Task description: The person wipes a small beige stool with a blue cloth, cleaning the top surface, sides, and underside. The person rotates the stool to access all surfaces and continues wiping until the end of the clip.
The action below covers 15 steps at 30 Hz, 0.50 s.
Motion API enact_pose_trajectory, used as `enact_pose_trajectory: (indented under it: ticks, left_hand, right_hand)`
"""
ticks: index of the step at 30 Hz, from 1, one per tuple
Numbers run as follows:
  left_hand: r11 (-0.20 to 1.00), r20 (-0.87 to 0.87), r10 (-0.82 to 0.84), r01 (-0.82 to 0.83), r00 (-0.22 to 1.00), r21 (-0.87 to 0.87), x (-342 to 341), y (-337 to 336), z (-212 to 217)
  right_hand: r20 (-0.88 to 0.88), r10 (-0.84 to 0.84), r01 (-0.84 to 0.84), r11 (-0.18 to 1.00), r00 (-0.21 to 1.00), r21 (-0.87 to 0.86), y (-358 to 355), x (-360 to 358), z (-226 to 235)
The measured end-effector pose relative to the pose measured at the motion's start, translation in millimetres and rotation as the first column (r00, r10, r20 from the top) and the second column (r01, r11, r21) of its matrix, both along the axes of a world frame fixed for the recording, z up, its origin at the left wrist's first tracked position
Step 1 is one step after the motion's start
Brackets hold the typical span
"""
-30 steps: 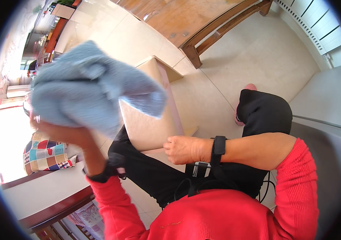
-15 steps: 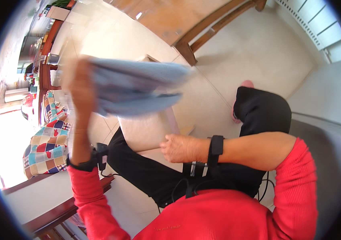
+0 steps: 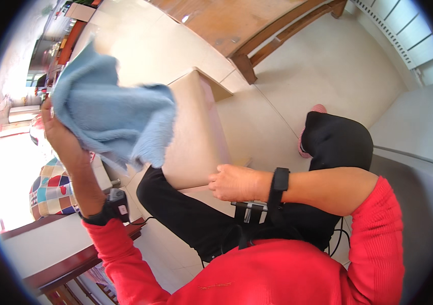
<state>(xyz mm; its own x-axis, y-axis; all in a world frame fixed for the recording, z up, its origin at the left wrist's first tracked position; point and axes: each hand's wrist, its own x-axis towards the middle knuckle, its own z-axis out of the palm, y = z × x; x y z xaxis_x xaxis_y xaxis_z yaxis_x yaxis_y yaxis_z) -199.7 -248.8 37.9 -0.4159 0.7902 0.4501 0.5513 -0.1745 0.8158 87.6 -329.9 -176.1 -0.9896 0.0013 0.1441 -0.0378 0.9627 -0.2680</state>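
My left hand [image 3: 66, 137] is raised at the left with a light blue cloth [image 3: 114, 107] in its grasp. Folds of the cloth hide most of the fingers, and its loose part spreads to the right. Beneath and beside it stands a cream box-like piece [image 3: 196, 127] between my legs, one open edge facing away from me. My right hand [image 3: 236, 183] is closed in a fist by the lower right edge of that piece. Its palm is turned from sight, so I cannot tell whether it grips anything.
A wooden table [image 3: 226, 25] with a thick leg stands at the far side. Grey furniture [image 3: 414, 137] lies along the right, below a white radiator [image 3: 394, 30]. At the left are a patchwork cushion [image 3: 51, 190] and a wooden bench [image 3: 58, 249]. A black cable [image 3: 346, 231] hangs near my lap.
My left hand has swung left and slightly back toward me, taking the cloth off to the left. More of the cream piece shows. My right hand has barely shifted.
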Motion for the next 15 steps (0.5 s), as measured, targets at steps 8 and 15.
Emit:
enact_pose_trajectory:
  ticks: [8,15]
  left_hand:
    - [0.992,0.057,0.002,0.005,0.998,-0.125,7.2,-32.1,-14.3]
    - [0.943,-0.699,-0.189,-0.072,0.689,-0.326,3.8,-27.1,-100.7]
  right_hand:
    - [-0.032,0.008,-0.008,1.0,0.999,0.001,3.7,1.6,-2.0]
    - [-0.037,0.001,-0.003,0.999,0.999,-0.049,3.6,0.9,-0.8]
